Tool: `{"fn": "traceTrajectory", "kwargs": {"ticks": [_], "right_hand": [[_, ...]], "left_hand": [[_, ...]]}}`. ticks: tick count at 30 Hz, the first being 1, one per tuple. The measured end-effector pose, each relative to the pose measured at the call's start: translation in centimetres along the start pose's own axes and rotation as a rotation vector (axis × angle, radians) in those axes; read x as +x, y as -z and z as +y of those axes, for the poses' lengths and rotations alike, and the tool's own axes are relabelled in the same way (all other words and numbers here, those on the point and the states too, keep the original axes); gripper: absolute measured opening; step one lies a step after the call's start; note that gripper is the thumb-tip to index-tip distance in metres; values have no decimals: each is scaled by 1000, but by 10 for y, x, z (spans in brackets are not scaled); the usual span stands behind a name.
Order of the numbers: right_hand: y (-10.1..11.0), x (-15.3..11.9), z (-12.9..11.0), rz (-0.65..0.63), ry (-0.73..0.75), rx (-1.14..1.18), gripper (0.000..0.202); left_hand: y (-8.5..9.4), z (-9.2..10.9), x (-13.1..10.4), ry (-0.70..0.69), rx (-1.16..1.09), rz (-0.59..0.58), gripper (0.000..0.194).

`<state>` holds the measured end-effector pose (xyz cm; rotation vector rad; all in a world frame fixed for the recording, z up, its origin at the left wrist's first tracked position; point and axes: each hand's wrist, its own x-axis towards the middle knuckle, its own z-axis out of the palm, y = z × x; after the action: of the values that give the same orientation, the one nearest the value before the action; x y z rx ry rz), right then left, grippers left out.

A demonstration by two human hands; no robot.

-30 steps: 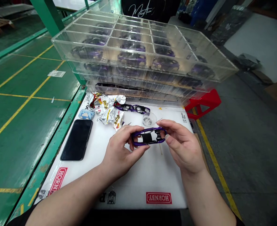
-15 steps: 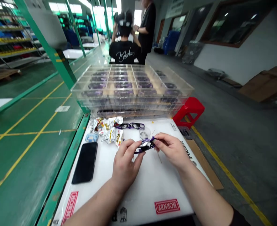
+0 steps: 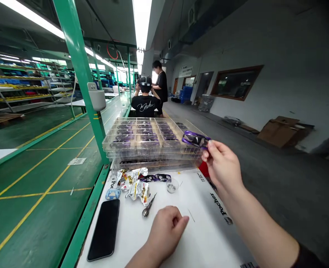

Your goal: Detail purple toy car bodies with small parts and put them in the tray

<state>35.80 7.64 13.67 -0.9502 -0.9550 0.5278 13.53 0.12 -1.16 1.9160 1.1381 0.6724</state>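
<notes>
My right hand (image 3: pixel 224 163) is raised over the right end of the divided clear tray (image 3: pixel 150 149), pinching one end of a purple-and-black frame-like part (image 3: pixel 195 139). Similar dark purple parts fill the tray's compartments. Low over the white work surface (image 3: pixel 181 230), my left hand (image 3: pixel 168 230) is loosely closed, its fingers curled under and nothing showing in it. A pointed metal tool (image 3: pixel 149 206) lies just beyond that hand. Farther off are another purple-and-black part (image 3: pixel 156 178) and a small clear round dish (image 3: pixel 172 185) with tiny pieces in it.
Crumpled foil wrappers (image 3: pixel 138 190), a light-blue item (image 3: pixel 113 193) and a black phone (image 3: pixel 104 229) lie along the left side. A thin stick (image 3: pixel 191 215) rests right of centre. A green post (image 3: pixel 83 67) rises at the left. Two people are beyond the tray, one seated (image 3: pixel 145 102), one standing (image 3: pixel 161 85).
My right hand has lifted the purple-and-black part up and right over the tray. My left hand has let go of it and dropped nearer me. The view has tilted up.
</notes>
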Motion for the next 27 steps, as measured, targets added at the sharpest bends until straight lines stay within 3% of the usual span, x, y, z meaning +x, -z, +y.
{"fn": "traceTrajectory", "kwargs": {"ticks": [5,8,12,19,27], "right_hand": [[-23,91,-4,95,117,-216,52],[-31,143,0,130,123,-459,37],[-37,192,3,49,47,-799,25],[-54,236,20,-52,-165,-1117,30],[-65,254,44,-92,-234,-1210,35]], "left_hand": [[-10,1,-4,50,184,-269,31],[-7,8,-3,79,302,-340,33],[-5,18,3,117,400,-407,37],[-23,3,25,189,497,-521,39],[-45,-16,34,177,528,-569,49]]}}
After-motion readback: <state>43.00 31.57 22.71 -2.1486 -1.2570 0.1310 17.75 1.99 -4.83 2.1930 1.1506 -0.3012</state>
